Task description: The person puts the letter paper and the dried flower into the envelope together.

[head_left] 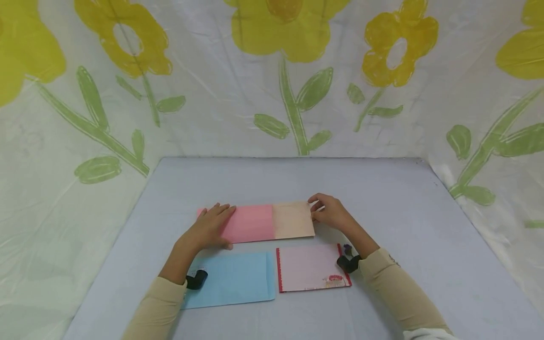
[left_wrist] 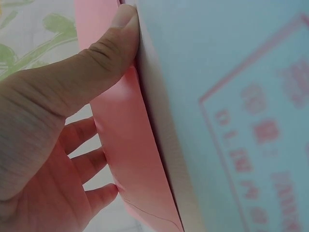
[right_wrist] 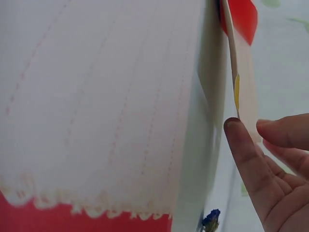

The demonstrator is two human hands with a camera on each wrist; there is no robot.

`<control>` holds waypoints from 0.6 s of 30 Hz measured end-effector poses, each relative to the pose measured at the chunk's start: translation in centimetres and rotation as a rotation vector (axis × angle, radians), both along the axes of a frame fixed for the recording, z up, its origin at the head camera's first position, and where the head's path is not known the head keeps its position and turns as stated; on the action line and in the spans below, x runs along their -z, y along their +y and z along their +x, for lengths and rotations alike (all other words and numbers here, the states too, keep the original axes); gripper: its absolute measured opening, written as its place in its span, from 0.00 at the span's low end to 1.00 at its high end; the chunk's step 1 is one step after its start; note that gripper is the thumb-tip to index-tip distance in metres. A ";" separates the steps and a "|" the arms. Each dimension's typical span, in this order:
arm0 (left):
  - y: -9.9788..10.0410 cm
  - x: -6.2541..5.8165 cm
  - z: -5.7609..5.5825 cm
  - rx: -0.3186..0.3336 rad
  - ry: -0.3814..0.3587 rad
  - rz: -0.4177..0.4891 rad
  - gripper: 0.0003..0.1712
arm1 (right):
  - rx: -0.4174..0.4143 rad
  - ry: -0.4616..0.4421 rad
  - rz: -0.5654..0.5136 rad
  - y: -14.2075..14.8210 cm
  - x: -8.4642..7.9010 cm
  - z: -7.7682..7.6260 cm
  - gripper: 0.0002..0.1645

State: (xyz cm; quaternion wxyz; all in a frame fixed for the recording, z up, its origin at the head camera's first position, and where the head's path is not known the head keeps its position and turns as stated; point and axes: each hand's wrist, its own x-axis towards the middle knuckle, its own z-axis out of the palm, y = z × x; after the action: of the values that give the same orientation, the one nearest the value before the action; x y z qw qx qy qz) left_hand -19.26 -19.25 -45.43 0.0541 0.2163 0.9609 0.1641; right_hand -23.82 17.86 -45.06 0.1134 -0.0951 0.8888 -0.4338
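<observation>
A pink envelope (head_left: 252, 222) lies across the middle of the table, with a beige paper piece (head_left: 293, 220) forming its right part; whether this is a flap or a separate sheet I cannot tell. My left hand (head_left: 210, 227) rests on the pink left end, fingers spread. In the left wrist view its thumb (left_wrist: 104, 53) touches the near edge. At the beige right end, my right hand (head_left: 329, 212) pinches the edge between thumb and fingers. The right wrist view shows that beige edge (right_wrist: 248, 106) between the thumb and a fingertip.
A blue envelope (head_left: 238, 278) lies nearer, partly under my left wrist. Beside it is a pale pink letter sheet (head_left: 310, 269) with red edges, partly behind the right wrist's black camera (head_left: 349, 263). A small dark purple flower (head_left: 348, 249) lies there. Flower-printed sheeting (head_left: 212, 118) surrounds the table.
</observation>
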 end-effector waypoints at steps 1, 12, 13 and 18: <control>0.0 0.0 0.0 0.000 0.000 0.002 0.60 | 0.000 -0.007 -0.009 0.0 0.1 0.0 0.22; -0.1 0.2 0.1 0.008 0.005 0.008 0.60 | -0.025 -0.128 -0.182 0.3 0.8 -0.3 0.22; -0.1 0.2 0.0 0.010 0.006 0.014 0.60 | -0.031 -0.131 -0.191 0.3 0.7 -0.3 0.22; -0.2 0.0 0.0 0.009 0.001 0.033 0.62 | -0.059 -0.128 -0.228 -0.1 0.7 -0.2 0.20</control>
State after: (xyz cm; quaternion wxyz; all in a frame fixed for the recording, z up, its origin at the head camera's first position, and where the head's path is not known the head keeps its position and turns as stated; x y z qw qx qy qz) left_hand -19.22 -19.43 -45.43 0.0508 0.2218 0.9571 0.1794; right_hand -24.03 17.78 -45.74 0.1709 -0.1058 0.8214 -0.5338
